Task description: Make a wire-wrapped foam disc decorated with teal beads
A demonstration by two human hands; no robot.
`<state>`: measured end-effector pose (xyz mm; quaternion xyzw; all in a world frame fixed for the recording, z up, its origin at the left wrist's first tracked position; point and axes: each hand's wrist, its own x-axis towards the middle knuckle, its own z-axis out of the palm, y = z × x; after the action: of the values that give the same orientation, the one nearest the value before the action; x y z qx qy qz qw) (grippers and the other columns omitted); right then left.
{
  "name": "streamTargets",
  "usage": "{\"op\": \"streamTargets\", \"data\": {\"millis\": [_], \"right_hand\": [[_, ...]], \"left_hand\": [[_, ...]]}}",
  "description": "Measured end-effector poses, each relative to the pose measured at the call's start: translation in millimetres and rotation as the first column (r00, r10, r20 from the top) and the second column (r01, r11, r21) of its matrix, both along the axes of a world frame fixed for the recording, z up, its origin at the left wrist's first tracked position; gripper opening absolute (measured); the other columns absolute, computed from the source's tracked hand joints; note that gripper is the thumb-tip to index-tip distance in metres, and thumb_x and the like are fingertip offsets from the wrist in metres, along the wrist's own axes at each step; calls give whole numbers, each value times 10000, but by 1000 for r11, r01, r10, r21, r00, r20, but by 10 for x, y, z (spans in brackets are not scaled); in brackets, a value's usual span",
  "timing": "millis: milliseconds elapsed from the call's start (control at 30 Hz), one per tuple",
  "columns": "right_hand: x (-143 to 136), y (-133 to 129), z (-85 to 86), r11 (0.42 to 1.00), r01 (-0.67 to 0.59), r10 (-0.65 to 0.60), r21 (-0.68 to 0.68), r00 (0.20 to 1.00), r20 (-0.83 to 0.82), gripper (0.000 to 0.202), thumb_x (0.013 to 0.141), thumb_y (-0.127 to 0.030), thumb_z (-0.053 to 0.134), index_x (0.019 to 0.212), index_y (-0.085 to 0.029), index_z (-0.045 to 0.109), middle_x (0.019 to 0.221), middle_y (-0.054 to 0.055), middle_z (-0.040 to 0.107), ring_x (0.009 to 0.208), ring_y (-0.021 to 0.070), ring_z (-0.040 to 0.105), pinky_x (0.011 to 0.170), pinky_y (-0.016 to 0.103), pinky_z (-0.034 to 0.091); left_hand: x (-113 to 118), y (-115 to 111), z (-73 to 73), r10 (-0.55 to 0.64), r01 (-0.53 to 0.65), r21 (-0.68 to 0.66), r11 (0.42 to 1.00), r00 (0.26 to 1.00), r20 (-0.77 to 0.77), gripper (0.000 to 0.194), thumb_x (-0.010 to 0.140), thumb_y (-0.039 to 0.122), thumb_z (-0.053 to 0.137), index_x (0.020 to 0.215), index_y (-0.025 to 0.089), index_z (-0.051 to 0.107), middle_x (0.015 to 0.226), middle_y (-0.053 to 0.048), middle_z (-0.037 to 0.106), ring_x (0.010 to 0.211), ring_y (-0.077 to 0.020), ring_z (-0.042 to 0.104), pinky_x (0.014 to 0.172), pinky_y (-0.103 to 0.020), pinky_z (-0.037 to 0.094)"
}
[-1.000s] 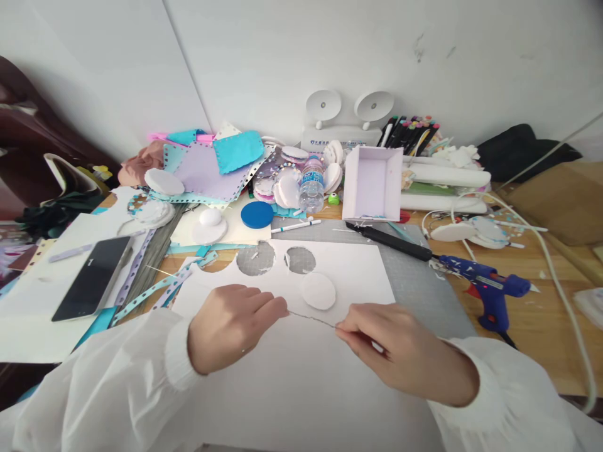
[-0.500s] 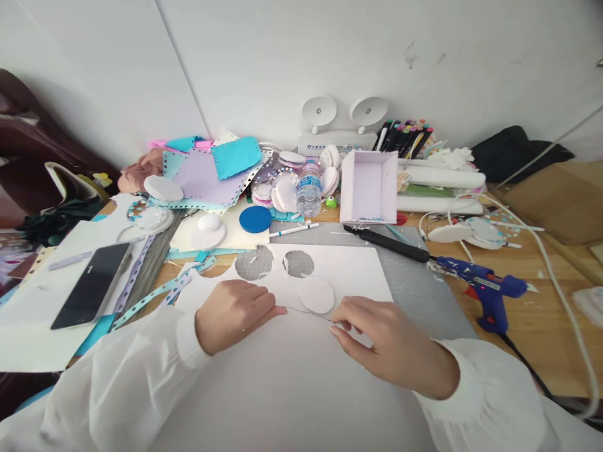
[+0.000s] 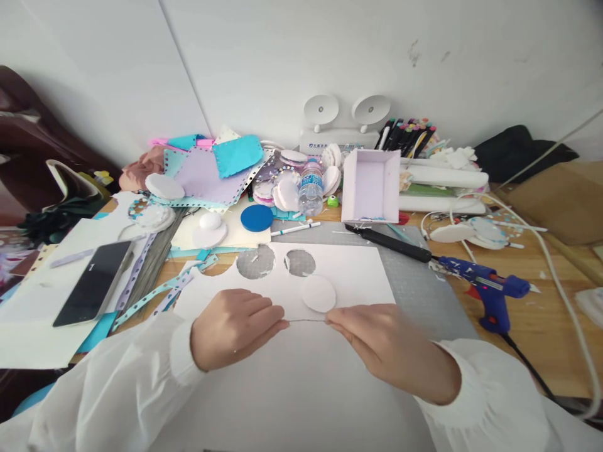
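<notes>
A thin dark string [image 3: 306, 321] runs almost straight between my two hands, just above a white sheet [image 3: 358, 270]. My left hand [image 3: 240, 329] pinches one end between thumb and curled fingers. At the other end, the fingertips of my right hand [image 3: 377, 339] are pressed together on it. Directly beyond the string, a white round disc [image 3: 319, 294] lies on the sheet, close to my right fingertips. Two round holes are cut through the sheet farther back, and the grey cutting mat [image 3: 414, 282] shows through them.
A blue glue gun [image 3: 490, 285] with its cord and a black-handled tool [image 3: 391, 243] lie to the right. Behind are a blue disc [image 3: 257, 217], a water bottle [image 3: 310, 188] and a pale box [image 3: 370, 188]. A phone [image 3: 94, 282] rests at left.
My right fingers have closed together on the string's end, from a looser, parted pose. The string has drawn straighter and more level between my hands.
</notes>
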<state>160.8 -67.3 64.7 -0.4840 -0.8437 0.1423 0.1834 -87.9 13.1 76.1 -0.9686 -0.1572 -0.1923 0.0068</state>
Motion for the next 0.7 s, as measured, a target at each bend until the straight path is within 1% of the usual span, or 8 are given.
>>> {"op": "streamTargets", "data": {"millis": [100, 233, 367, 467, 567, 633, 700], "right_hand": [[-10, -22, 7, 998, -1, 0, 63, 1000, 13, 289, 903, -96, 351, 916, -191, 624, 615, -1, 637, 542, 122, 571, 522, 249, 360], [-47, -48, 18, 982, -27, 20, 187, 999, 43, 297, 887, -64, 340, 930, -153, 620, 535, -21, 562, 477, 120, 517, 479, 275, 312], [-88, -63, -3, 955, -28, 20, 295, 999, 30, 295, 878, -48, 344, 971, -140, 609, 531, -25, 564, 471, 123, 517, 470, 285, 295], [-94, -50, -33, 962, 25, -26, 273, 1000, -2, 303, 877, -53, 339, 964, -163, 607, 546, -22, 597, 482, 116, 537, 475, 268, 307], [-86, -27, -49, 980, 69, -68, 185, 998, -11, 302, 880, -72, 338, 947, -185, 610, 560, -18, 617, 490, 113, 552, 491, 247, 327], [-87, -22, -51, 988, 78, -77, 134, 997, -8, 297, 887, -86, 334, 931, -188, 609, 552, -20, 605, 489, 115, 554, 496, 243, 330], [-96, -27, -49, 993, 78, -78, 93, 997, -1, 299, 894, -96, 322, 909, -188, 606, 538, -23, 583, 488, 120, 554, 495, 247, 324]], "left_hand": [[-9, -24, 12, 8, -5, -70, 998, 999, 44, 210, 944, 215, 430, 812, 169, 587, 557, 19, 555, 485, -114, 501, 486, -251, 347], [-27, -48, -6, 53, -38, -188, 981, 996, 77, 196, 925, 195, 456, 777, 165, 581, 544, 18, 535, 474, -114, 466, 479, -260, 313], [-30, -24, -48, 98, -72, -222, 972, 989, 109, 194, 907, 179, 467, 746, 166, 573, 534, 21, 519, 464, -114, 439, 470, -276, 280], [8, 31, -34, 83, -71, -180, 981, 995, 63, 225, 906, 187, 457, 711, 167, 568, 535, 18, 515, 475, -121, 446, 476, -286, 278], [66, 75, 6, 57, -57, -75, 996, 998, 4, 269, 904, 233, 466, 656, 167, 548, 531, 16, 513, 482, -129, 451, 485, -295, 274], [98, 80, 15, 45, -45, 10, 999, 999, 6, 316, 902, 268, 487, 605, 165, 515, 509, 18, 498, 470, -126, 441, 479, -296, 257], [120, 71, 4, 51, -53, 70, 996, 998, 34, 354, 902, 262, 497, 563, 161, 477, 483, 23, 475, 452, -117, 420, 470, -296, 237]]}}
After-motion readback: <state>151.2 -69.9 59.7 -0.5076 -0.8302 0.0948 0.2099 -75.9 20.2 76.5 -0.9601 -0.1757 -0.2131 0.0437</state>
